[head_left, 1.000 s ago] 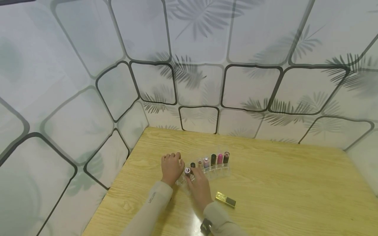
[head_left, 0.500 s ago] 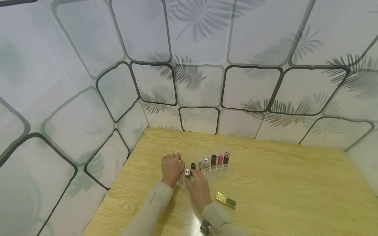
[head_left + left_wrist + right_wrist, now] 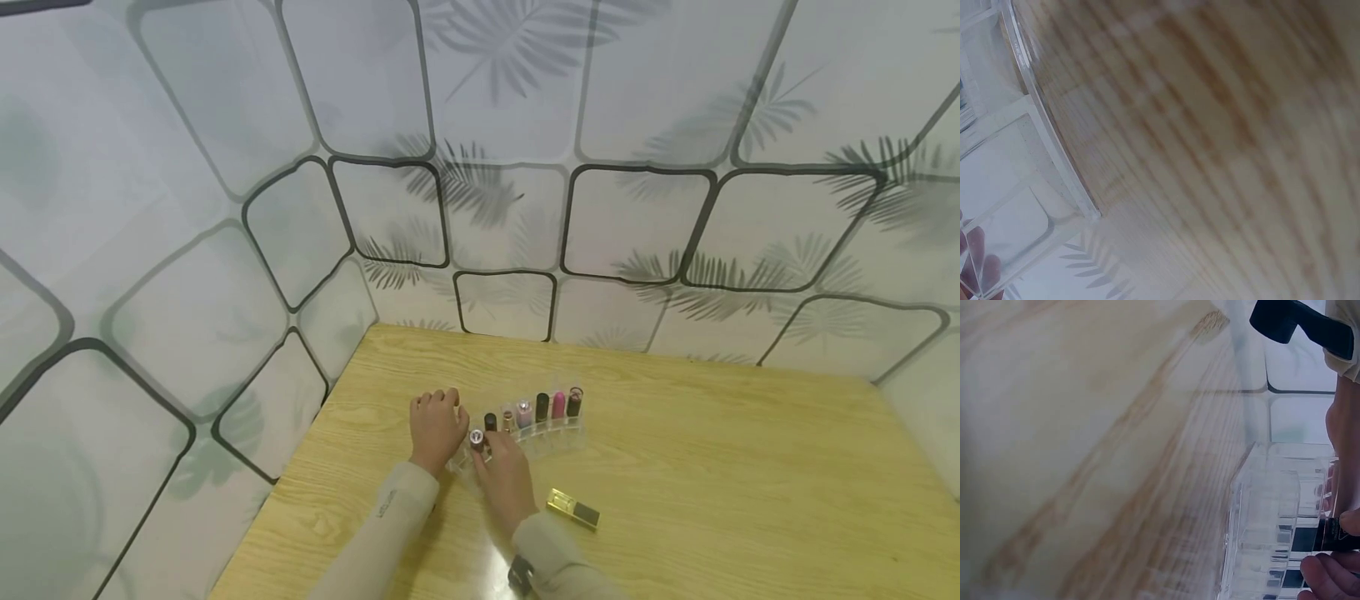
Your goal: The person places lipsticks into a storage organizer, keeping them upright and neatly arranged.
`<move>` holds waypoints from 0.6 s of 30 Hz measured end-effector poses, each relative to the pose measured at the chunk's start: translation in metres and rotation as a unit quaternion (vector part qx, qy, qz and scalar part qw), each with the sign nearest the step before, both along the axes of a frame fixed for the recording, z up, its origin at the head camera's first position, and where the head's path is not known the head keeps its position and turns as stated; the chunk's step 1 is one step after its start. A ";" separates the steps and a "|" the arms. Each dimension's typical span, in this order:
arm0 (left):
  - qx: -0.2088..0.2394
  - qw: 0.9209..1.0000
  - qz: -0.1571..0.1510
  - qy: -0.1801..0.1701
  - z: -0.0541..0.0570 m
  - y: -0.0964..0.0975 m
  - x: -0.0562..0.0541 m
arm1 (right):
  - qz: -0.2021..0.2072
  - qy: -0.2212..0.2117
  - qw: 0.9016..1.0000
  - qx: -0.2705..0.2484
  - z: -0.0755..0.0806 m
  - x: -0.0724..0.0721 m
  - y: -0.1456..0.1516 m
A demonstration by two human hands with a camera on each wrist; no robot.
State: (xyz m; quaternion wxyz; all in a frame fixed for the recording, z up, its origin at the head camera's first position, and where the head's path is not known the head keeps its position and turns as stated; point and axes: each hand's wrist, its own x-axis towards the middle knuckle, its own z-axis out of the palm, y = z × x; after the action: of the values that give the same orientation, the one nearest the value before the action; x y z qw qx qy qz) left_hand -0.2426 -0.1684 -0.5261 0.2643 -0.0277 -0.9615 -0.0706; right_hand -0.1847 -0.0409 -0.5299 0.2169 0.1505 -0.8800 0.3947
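A clear plastic lipstick holder [image 3: 558, 426] stands on the table, bearing several upright lipsticks. My right hand [image 3: 507, 482] pinches a dark lipstick with a shiny silver top [image 3: 476, 438] between thumb and fingers, at the holder's left end. In the right wrist view this dark tube [image 3: 1326, 536] stands in a slot, partly covered by fingertips. My left hand [image 3: 437, 429] grips the holder's left end with bent fingers; the clear wall [image 3: 1063, 156] fills the left of the left wrist view. Beside the pinched one is a black lipstick [image 3: 491, 421].
Farther right in the holder stand a pale pink lipstick [image 3: 523, 412], a black one [image 3: 542, 406], a bright pink one [image 3: 558, 405] and a dark one [image 3: 574, 402]. A gold and black lipstick [image 3: 573, 508] lies on the wooden table [image 3: 712, 467]. Patterned walls rise behind and at left.
The right hand and the pinched lipstick have come down very slightly at the holder. The left hand has stayed in place.
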 end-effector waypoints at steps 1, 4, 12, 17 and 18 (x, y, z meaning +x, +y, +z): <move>-0.001 1.000 0.000 0.000 0.000 0.000 0.000 | -0.001 -0.001 1.000 0.002 0.000 0.000 0.000; -0.003 1.000 -0.001 0.004 -0.001 0.000 -0.001 | -0.002 -0.006 1.000 0.009 0.000 -0.001 0.001; -0.011 1.000 0.000 0.014 -0.002 0.000 -0.001 | -0.001 -0.009 1.000 0.018 0.000 -0.001 0.003; -0.016 1.000 0.002 0.015 -0.002 0.000 0.000 | 0.007 -0.006 1.000 0.027 0.001 0.000 0.007; -0.016 1.000 0.002 0.016 -0.002 0.000 -0.001 | 0.009 -0.008 0.999 0.029 0.001 0.000 0.008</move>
State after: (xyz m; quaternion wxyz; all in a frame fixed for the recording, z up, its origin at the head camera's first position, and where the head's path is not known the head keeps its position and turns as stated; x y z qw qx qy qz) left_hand -0.2432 -0.1681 -0.5280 0.2788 -0.0316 -0.9583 -0.0539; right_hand -0.1844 -0.0330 -0.5286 0.2019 0.1619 -0.8914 0.3720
